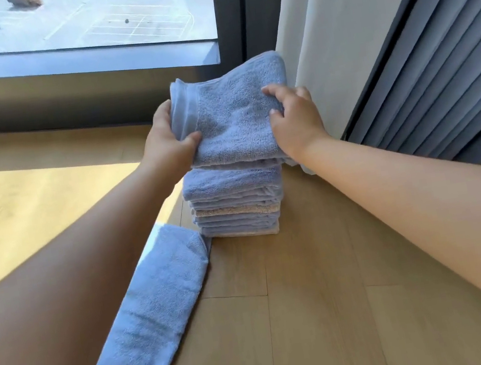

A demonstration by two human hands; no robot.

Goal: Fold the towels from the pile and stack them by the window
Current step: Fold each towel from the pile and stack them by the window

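Top towel: The folded blue towel (232, 120) sat at the top of the stack (236, 202), between both hands. Its far edge stood higher than its near edge, so it was tilted and not yet lying flat.
Left grip: The left hand (166, 137) was clamped on the towel's left edge, with the thumb on top and the fingers wrapped behind.
Right grip: The right hand (294, 119) was closed on the right edge with bent fingers on top. The thumb was hidden by the cloth.
Stack: A tall, narrow column of folded towels, mostly blue with a beige towel (237, 212) partway down. It stood on the wooden floor (318, 312), just beside the white curtain (336, 38) and below the window (78, 18).
Long towel: A blue towel folded into a strip (160, 317) lay on the floor, near and left. Whether its far end touched the foot of the stack could not be told.
Risk, toppling: The column looked high for its footprint. A sideways push, or setting the top towel off-centre, would probably tip it.
Risk, unfolding: Letting go of one side before the other could let the raised far edge flop open and spoil the fold.
Risk, curtain: The right hand worked close to the curtain, so cloth could catch between towel and stack.
Risk, drag: Pulling the long towel away carelessly might nudge the bottom layers.
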